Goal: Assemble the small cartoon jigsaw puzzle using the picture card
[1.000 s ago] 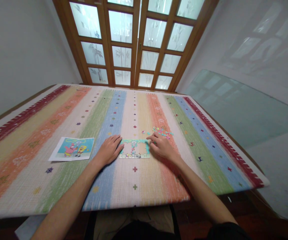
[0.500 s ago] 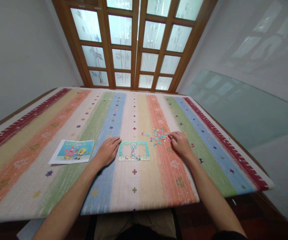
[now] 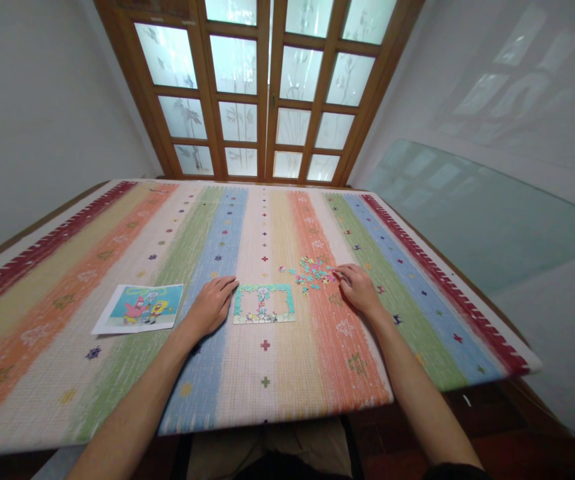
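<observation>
Watching my left hand [image 3: 212, 305] left of the puzzle [image 3: 262, 317], right hand [image 3: 358, 287] at pieces [image 3: 312, 272] rightward, I can't tell either grip.

We are seeing maroon, yellow, orange, cream, green and blue stripes on the tablecloth [image 3: 294, 363], turquoise on the puzzle [image 3: 262, 302], turquoise and pink among the loose pieces [image 3: 313, 271], and pink and yellow figures against blue on the printed sheet [image 3: 140, 308].
</observation>
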Action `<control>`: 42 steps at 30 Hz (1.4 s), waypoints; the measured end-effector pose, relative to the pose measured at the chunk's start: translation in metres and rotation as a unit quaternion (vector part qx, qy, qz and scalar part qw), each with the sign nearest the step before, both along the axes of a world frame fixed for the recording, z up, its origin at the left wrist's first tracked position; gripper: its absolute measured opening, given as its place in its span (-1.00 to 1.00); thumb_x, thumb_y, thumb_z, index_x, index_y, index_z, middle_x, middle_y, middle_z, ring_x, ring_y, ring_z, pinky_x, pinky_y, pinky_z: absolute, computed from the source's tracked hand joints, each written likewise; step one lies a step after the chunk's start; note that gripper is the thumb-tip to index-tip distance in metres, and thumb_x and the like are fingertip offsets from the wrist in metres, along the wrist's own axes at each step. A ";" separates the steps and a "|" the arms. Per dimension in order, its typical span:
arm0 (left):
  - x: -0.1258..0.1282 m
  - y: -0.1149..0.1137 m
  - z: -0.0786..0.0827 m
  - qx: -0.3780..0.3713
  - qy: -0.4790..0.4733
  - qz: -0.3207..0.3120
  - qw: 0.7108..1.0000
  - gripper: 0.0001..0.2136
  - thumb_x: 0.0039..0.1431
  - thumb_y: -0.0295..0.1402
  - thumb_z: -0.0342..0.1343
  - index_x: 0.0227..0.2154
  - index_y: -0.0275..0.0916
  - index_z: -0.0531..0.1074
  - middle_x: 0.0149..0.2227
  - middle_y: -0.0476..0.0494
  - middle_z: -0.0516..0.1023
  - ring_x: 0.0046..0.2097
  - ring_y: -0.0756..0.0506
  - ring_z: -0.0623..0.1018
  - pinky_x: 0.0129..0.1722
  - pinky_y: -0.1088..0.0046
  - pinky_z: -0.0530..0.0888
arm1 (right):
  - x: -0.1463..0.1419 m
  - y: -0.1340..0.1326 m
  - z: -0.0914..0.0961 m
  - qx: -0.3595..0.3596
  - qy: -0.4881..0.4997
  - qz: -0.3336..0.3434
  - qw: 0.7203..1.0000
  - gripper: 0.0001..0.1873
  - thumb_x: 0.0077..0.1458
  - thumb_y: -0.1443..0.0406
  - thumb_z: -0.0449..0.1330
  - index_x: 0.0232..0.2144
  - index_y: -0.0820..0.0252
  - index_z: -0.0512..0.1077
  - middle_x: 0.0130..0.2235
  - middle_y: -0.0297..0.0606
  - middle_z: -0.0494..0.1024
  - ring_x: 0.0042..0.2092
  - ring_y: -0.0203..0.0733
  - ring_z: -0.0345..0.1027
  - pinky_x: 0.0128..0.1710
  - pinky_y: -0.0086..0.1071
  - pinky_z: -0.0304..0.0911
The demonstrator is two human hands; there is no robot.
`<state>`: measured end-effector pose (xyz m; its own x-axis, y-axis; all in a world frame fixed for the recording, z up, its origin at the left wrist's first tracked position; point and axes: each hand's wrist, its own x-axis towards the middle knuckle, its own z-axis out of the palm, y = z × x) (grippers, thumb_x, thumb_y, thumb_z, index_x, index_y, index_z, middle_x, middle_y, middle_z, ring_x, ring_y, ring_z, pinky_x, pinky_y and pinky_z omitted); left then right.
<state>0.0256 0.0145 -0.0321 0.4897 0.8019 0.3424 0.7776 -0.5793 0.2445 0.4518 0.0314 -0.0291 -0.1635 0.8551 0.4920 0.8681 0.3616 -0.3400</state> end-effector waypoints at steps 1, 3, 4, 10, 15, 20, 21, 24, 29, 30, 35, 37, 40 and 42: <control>0.000 0.000 0.000 0.001 0.001 0.000 1.000 -0.63 0.35 -0.43 -0.13 0.11 -0.23 0.45 0.15 -0.33 0.50 0.17 -0.28 0.47 0.17 -0.03 0.44 | 0.000 0.000 0.000 0.001 0.000 -0.003 1.000 -0.68 0.15 0.37 0.04 -0.19 0.19 0.59 -0.11 -0.03 0.63 -0.06 0.00 0.47 0.04 -0.11 0.31; 0.000 0.000 0.000 0.001 0.002 0.000 1.000 -0.63 0.36 -0.42 -0.14 0.10 -0.25 0.45 0.15 -0.35 0.50 0.17 -0.28 0.47 0.17 -0.05 0.44 | 0.000 0.000 0.000 -0.005 -0.003 -0.011 1.000 -0.67 0.16 0.36 0.05 -0.16 0.18 0.59 -0.09 -0.03 0.64 -0.04 0.01 0.47 0.06 -0.10 0.31; 0.000 0.001 -0.001 0.000 0.002 -0.001 1.000 -0.63 0.36 -0.42 -0.13 0.10 -0.24 0.45 0.15 -0.35 0.51 0.16 -0.29 0.47 0.16 -0.05 0.44 | 0.000 0.000 0.000 -0.011 -0.005 -0.016 1.000 -0.67 0.16 0.36 0.05 -0.15 0.18 0.59 -0.09 -0.03 0.64 -0.04 0.01 0.47 0.06 -0.10 0.31; 0.000 0.001 0.000 -0.004 0.000 0.000 1.000 -0.63 0.37 -0.40 -0.14 0.10 -0.22 0.45 0.15 -0.32 0.50 0.18 -0.28 0.46 0.16 -0.03 0.44 | 0.003 -0.001 0.000 -0.032 -0.022 -0.030 0.999 -0.66 0.13 0.37 0.07 -0.14 0.19 0.60 -0.12 -0.03 0.65 -0.07 0.02 0.48 0.03 -0.10 0.32; 0.000 0.000 0.000 -0.001 0.002 -0.003 1.000 -0.63 0.37 -0.40 -0.15 0.10 -0.23 0.45 0.15 -0.32 0.51 0.17 -0.27 0.47 0.16 -0.01 0.44 | 0.004 -0.002 0.002 -0.034 -0.038 -0.027 0.998 -0.67 0.13 0.37 0.07 -0.18 0.16 0.60 -0.13 -0.06 0.65 -0.08 0.03 0.47 0.02 -0.10 0.30; -0.001 0.001 -0.002 0.003 0.001 -0.002 1.000 -0.63 0.37 -0.40 -0.15 0.10 -0.24 0.45 0.14 -0.33 0.51 0.16 -0.28 0.47 0.15 -0.02 0.45 | 0.005 -0.002 0.002 -0.030 -0.036 -0.021 0.999 -0.70 0.14 0.35 0.08 -0.20 0.18 0.60 -0.14 -0.04 0.64 -0.09 0.03 0.45 0.00 -0.12 0.30; -0.001 0.001 -0.002 0.002 0.001 -0.003 1.000 -0.63 0.37 -0.40 -0.15 0.10 -0.24 0.45 0.14 -0.33 0.51 0.16 -0.28 0.47 0.15 -0.02 0.45 | 0.005 -0.002 0.002 -0.031 -0.035 -0.020 0.999 -0.70 0.13 0.35 0.08 -0.20 0.19 0.60 -0.14 -0.04 0.64 -0.09 0.03 0.45 0.00 -0.11 0.30; -0.001 0.001 -0.001 0.004 0.002 -0.005 1.000 -0.63 0.38 -0.39 -0.16 0.10 -0.24 0.45 0.14 -0.34 0.51 0.16 -0.28 0.47 0.16 -0.01 0.44 | 0.005 -0.003 0.002 -0.032 -0.034 -0.021 0.999 -0.70 0.13 0.34 0.08 -0.20 0.18 0.59 -0.15 -0.05 0.64 -0.09 0.05 0.44 -0.01 -0.10 0.30; -0.002 0.001 -0.002 0.004 0.008 -0.006 1.000 -0.63 0.38 -0.40 -0.16 0.11 -0.23 0.44 0.15 -0.31 0.50 0.17 -0.27 0.47 0.17 0.00 0.44 | 0.004 -0.003 0.001 -0.027 -0.042 -0.026 0.998 -0.70 0.15 0.33 0.07 -0.21 0.19 0.60 -0.17 -0.04 0.62 -0.09 0.05 0.42 -0.02 -0.12 0.29; -0.002 0.001 -0.002 0.004 0.006 -0.006 1.000 -0.63 0.37 -0.40 -0.15 0.11 -0.23 0.44 0.15 -0.32 0.50 0.17 -0.27 0.47 0.16 0.00 0.44 | 0.004 -0.003 0.001 -0.027 -0.044 -0.027 0.998 -0.70 0.16 0.33 0.07 -0.21 0.19 0.60 -0.17 -0.04 0.61 -0.10 0.05 0.42 -0.02 -0.12 0.29; -0.002 0.001 -0.002 0.009 0.001 -0.009 1.000 -0.63 0.36 -0.42 -0.13 0.11 -0.23 0.44 0.15 -0.32 0.50 0.17 -0.27 0.47 0.16 0.00 0.44 | 0.003 -0.003 0.000 -0.014 -0.039 -0.018 0.999 -0.73 0.16 0.34 0.08 -0.24 0.18 0.60 -0.20 -0.08 0.61 -0.13 0.00 0.42 -0.05 -0.17 0.28; -0.002 0.001 -0.002 0.011 0.005 -0.011 1.000 -0.64 0.36 -0.42 -0.13 0.11 -0.24 0.44 0.15 -0.32 0.50 0.17 -0.27 0.47 0.17 0.01 0.44 | 0.004 -0.003 -0.001 -0.006 -0.034 -0.013 0.999 -0.74 0.16 0.35 0.09 -0.26 0.18 0.59 -0.22 -0.08 0.61 -0.15 0.00 0.43 -0.07 -0.18 0.28; -0.002 0.001 -0.002 0.017 0.009 -0.015 1.000 -0.64 0.37 -0.42 -0.14 0.10 -0.28 0.44 0.14 -0.34 0.51 0.16 -0.26 0.48 0.16 0.02 0.44 | 0.004 -0.003 -0.002 0.002 -0.034 -0.012 0.999 -0.75 0.16 0.34 0.10 -0.27 0.16 0.59 -0.22 -0.09 0.61 -0.15 0.00 0.42 -0.08 -0.17 0.28; -0.002 0.001 -0.002 0.021 0.011 -0.016 1.000 -0.64 0.38 -0.42 -0.14 0.10 -0.28 0.44 0.14 -0.34 0.51 0.16 -0.26 0.48 0.15 0.04 0.45 | 0.003 -0.003 -0.001 0.008 -0.036 -0.011 0.999 -0.76 0.17 0.34 0.10 -0.28 0.16 0.59 -0.23 -0.10 0.61 -0.15 0.01 0.41 -0.08 -0.17 0.28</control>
